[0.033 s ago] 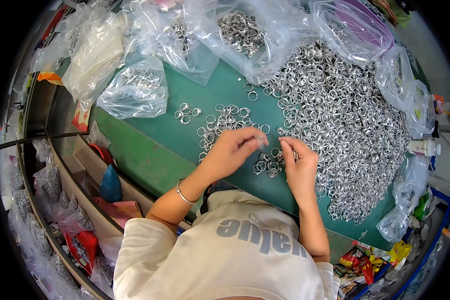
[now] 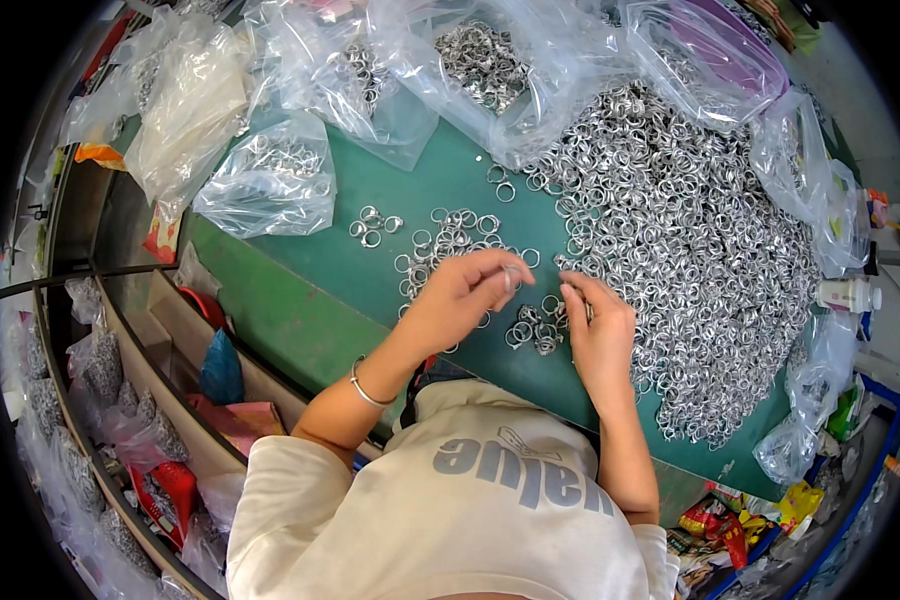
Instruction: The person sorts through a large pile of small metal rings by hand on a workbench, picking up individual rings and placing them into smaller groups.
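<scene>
My left hand [image 2: 462, 298], with a bangle on its wrist, is closed in a pinch around a silver ring [image 2: 511, 280]. Facing it, my right hand [image 2: 602, 325] has thumb and forefinger pressed together; what lies between them is too small to make out. Between my hands a small cluster of rings [image 2: 536, 331] rests on the green table [image 2: 345, 285]. A looser group of rings [image 2: 440, 243] spreads beyond my left hand, partly hidden by it. To the right of my right hand lies a large heap of silver rings [image 2: 690, 250].
Clear plastic bags, one with rings [image 2: 482, 65] inside, line the far edge. Another bag [image 2: 270, 180] sits at left, near a few stray rings [image 2: 372, 226]. A purple basin [image 2: 735, 50] stands far right, a white bottle [image 2: 850, 295] at the right edge. Drawers [image 2: 170, 370] are at left.
My left hand has shifted slightly left, away from my right hand, and the ring in its fingers shows more clearly. My right hand stays almost in place.
</scene>
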The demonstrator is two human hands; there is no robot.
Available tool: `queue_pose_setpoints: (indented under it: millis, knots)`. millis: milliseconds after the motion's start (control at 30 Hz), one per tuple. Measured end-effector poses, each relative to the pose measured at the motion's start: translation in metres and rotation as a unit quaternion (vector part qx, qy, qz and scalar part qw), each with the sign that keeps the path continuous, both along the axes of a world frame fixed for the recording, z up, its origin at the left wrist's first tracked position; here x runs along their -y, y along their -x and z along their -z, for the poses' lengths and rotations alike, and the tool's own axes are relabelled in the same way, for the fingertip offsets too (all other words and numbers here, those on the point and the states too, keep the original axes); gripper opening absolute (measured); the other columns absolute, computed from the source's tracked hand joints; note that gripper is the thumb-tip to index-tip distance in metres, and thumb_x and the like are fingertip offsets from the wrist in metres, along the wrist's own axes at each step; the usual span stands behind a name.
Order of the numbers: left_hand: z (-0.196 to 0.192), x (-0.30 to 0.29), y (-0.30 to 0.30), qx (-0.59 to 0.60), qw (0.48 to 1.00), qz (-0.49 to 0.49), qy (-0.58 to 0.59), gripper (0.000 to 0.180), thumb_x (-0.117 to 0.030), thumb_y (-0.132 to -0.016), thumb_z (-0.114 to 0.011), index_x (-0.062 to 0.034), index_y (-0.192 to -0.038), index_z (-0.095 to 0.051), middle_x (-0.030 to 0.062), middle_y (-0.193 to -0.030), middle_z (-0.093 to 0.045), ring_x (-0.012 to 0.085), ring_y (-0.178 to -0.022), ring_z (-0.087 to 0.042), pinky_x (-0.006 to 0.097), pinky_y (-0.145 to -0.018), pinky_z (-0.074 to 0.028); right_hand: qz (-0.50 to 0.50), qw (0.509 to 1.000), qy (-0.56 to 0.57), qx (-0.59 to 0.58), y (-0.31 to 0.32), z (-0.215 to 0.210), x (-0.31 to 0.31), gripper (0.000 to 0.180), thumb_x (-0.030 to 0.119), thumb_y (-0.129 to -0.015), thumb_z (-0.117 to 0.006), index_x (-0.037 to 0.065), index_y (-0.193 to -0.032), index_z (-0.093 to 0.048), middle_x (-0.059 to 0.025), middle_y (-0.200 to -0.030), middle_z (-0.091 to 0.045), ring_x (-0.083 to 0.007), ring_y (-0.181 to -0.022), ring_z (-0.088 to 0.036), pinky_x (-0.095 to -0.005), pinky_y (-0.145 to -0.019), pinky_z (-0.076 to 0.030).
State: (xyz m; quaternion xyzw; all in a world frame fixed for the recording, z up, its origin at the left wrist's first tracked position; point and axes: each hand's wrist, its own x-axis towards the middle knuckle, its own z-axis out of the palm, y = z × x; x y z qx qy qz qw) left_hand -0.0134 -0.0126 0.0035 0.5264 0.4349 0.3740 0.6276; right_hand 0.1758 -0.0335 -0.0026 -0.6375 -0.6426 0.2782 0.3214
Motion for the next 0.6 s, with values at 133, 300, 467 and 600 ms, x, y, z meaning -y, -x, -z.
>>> queue_pose_setpoints:
  millis: [133, 300, 467, 600]
  knots:
    - [0.003, 0.000, 0.015, 0.164, 0.971, -0.016, 0.171, 0.014, -0.009, -0.093, -0.051, -0.0026, -0.103, -0.058, 0.0013, -0.075, -0.053, 0.0042, -0.058, -0.038, 0.019, -0.048, -0.028, -0.044, 0.993, 0.022, 0.104, -0.003, -0.013, 0.011, 0.023, 0.015, -0.081, -0.067, 0.005, -0.101, -0.065, -0.0115, -0.079, -0.066, -0.0276, -0.059, -0.063, -0.0343, -0.053, -0.048]
    - [0.006, 0.002, 0.019, 0.244, 0.944, -0.077, 0.207, 0.018, -0.010, -0.091, -0.051, -0.0007, -0.105, -0.057, 0.0033, -0.081, -0.054, 0.0070, -0.063, -0.043, 0.020, -0.050, -0.033, -0.172, 0.962, 0.056, 0.207, 0.008, -0.013, 0.025, 0.021, 0.015, -0.077, -0.070, 0.009, -0.097, -0.066, -0.0101, -0.077, -0.066, -0.0292, -0.059, -0.062, -0.0372, -0.050, -0.047]
    - [0.001, 0.003, 0.022, 0.304, 0.919, -0.128, 0.217, 0.023, -0.014, -0.092, -0.046, 0.0020, -0.106, -0.056, 0.0044, -0.080, -0.054, 0.0079, -0.063, -0.044, 0.020, -0.050, -0.032, -0.082, 0.976, -0.031, 0.200, -0.004, -0.004, 0.018, 0.007, 0.011, -0.080, -0.065, 0.007, -0.084, -0.062, -0.0108, -0.072, -0.064, -0.0298, -0.056, -0.061, -0.0377, -0.048, -0.045]
    - [0.021, 0.008, 0.039, 0.403, 0.872, -0.110, 0.255, 0.025, -0.017, -0.094, -0.046, 0.0010, -0.109, -0.056, 0.0031, -0.079, -0.053, 0.0059, -0.060, -0.042, 0.017, -0.047, -0.031, -0.030, 0.976, -0.017, 0.216, -0.009, -0.009, 0.016, 0.008, 0.015, -0.083, -0.063, 0.009, -0.089, -0.060, -0.0102, -0.071, -0.064, -0.0300, -0.054, -0.060, -0.0378, -0.046, -0.046]
